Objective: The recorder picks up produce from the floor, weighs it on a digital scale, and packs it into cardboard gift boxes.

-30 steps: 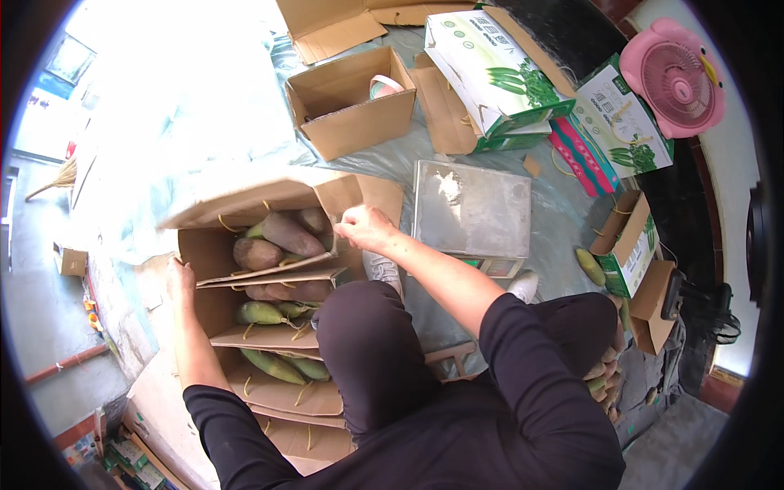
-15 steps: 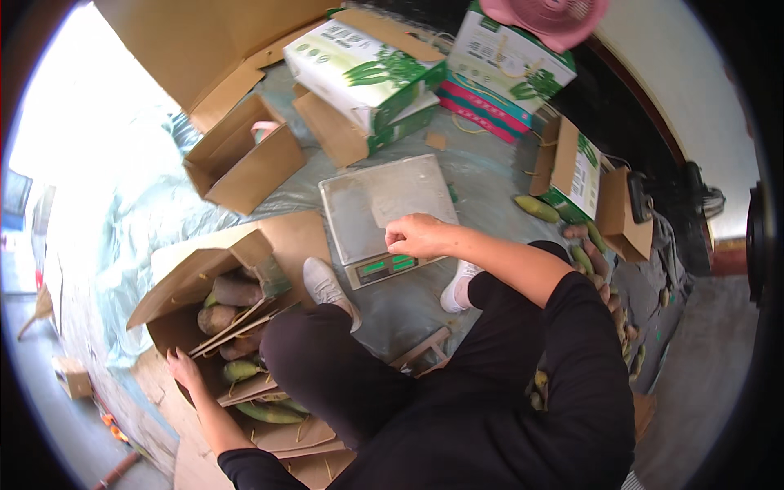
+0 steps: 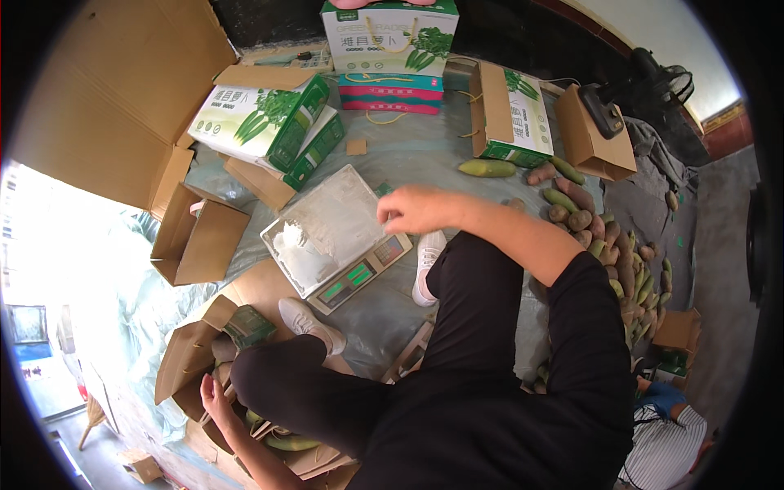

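My right hand (image 3: 418, 209) hangs above the right edge of a flat electronic scale (image 3: 314, 233), fingers curled in and nothing visible in them. Bare apart from a whitish patch of glare, the scale's metal plate holds no goods. At the lower left, my left hand (image 3: 216, 400) is beside an opened carton (image 3: 184, 355), its fingers loosely apart and holding nothing I can see. Inside that carton lie reddish-brown tubers and a green radish (image 3: 291, 442), partly hidden by my left knee.
Printed radish cartons (image 3: 253, 122) stand beyond the scale, with an open brown box (image 3: 200, 241) to their left. A long pile of tubers and green radishes (image 3: 608, 253) spreads on the right. Another person in a striped top (image 3: 665, 445) is at the lower right.
My view has turned to the right, bringing more of the pile and another person into sight. My right hand stays over the scale; my left hand seems to have loosened from the carton's edge.
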Action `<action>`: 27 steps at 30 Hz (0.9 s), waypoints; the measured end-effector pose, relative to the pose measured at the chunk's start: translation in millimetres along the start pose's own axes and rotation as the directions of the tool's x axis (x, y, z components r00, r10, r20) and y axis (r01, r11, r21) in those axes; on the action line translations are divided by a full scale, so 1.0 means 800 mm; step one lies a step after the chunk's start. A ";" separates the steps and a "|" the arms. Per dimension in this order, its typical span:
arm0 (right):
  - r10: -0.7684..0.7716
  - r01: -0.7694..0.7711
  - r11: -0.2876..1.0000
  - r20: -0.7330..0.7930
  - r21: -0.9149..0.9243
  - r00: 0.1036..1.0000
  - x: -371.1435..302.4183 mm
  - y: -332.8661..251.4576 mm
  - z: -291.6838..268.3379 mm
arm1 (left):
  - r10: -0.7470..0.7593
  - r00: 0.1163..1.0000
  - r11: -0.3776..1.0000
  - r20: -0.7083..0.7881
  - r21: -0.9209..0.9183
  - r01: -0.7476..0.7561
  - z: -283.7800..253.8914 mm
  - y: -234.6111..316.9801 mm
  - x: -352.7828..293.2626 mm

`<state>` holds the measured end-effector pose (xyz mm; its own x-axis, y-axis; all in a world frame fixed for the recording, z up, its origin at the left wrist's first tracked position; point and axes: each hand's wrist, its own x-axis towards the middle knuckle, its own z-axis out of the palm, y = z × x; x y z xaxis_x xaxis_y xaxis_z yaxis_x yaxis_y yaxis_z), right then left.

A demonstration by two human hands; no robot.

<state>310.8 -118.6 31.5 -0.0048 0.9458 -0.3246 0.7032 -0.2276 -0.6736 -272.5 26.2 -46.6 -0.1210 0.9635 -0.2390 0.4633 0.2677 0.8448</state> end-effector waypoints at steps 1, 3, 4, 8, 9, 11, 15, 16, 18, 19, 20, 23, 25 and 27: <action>-0.004 0.004 1.000 -0.008 0.008 1.000 -0.005 0.013 -0.010 | 0.041 0.996 0.998 0.074 -0.054 -0.038 0.012 0.036 -0.011; 0.013 -0.015 1.000 -0.196 -0.010 0.981 -0.017 0.046 -0.024 | 0.104 0.986 0.995 0.134 -0.003 -0.104 0.043 0.122 -0.039; 0.005 -0.006 1.000 -0.200 -0.006 0.980 -0.023 0.059 -0.030 | 0.154 0.969 0.986 0.195 0.036 -0.164 0.058 0.155 -0.050; 0.162 -0.144 0.986 -0.273 0.085 0.948 -0.044 0.130 -0.024 | 0.253 0.896 0.949 0.366 0.085 -0.303 0.106 0.211 -0.066; 0.214 -0.192 0.976 -0.281 0.106 0.936 -0.049 0.156 -0.014 | 0.252 0.897 0.949 0.362 0.089 -0.303 0.126 0.226 -0.075; 0.329 -0.323 0.944 -0.261 0.064 0.908 -0.065 0.199 0.007 | 0.379 0.762 0.733 0.525 0.332 -0.594 0.167 0.256 -0.100; 0.425 -0.411 0.905 -0.194 0.108 0.884 -0.083 0.258 0.037 | 0.334 0.746 0.611 0.577 0.470 -0.637 0.202 0.250 -0.101; 0.463 -0.449 0.886 -0.156 0.121 0.873 -0.081 0.261 0.036 | 0.344 0.747 0.542 0.569 0.530 -0.653 0.201 0.254 -0.105; 0.480 -0.457 0.875 -0.161 0.158 0.863 -0.067 0.268 0.032 | 0.357 0.756 0.449 0.548 0.609 -0.654 0.198 0.257 -0.108; 0.509 -0.478 0.855 -0.153 0.200 0.847 -0.056 0.276 0.032 | 0.358 0.757 0.449 0.546 0.611 -0.652 0.202 0.257 -0.106; 0.504 -0.474 0.858 -0.154 0.198 0.850 -0.041 0.284 0.032 | 0.356 0.756 0.421 0.549 0.628 -0.654 0.206 0.259 -0.105; 0.540 -0.472 0.810 -0.129 0.348 0.831 0.014 0.298 0.016 | 0.351 0.760 0.395 0.547 0.650 -0.649 0.219 0.263 -0.104; 0.491 -0.426 0.846 -0.159 0.319 0.856 0.068 0.299 -0.003 | 0.336 0.754 0.390 0.564 0.646 -0.656 0.225 0.269 -0.102; 0.409 -0.364 0.907 -0.241 0.210 0.880 0.120 0.280 -0.021 | 0.332 0.768 0.400 0.548 0.656 -0.641 0.230 0.274 -0.101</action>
<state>480.3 -74.7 -139.5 0.4549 0.7951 -0.4010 0.4903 -0.5996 -0.6326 0.1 5.5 69.8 0.5418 0.8240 -0.1657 0.8383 -0.5156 0.1771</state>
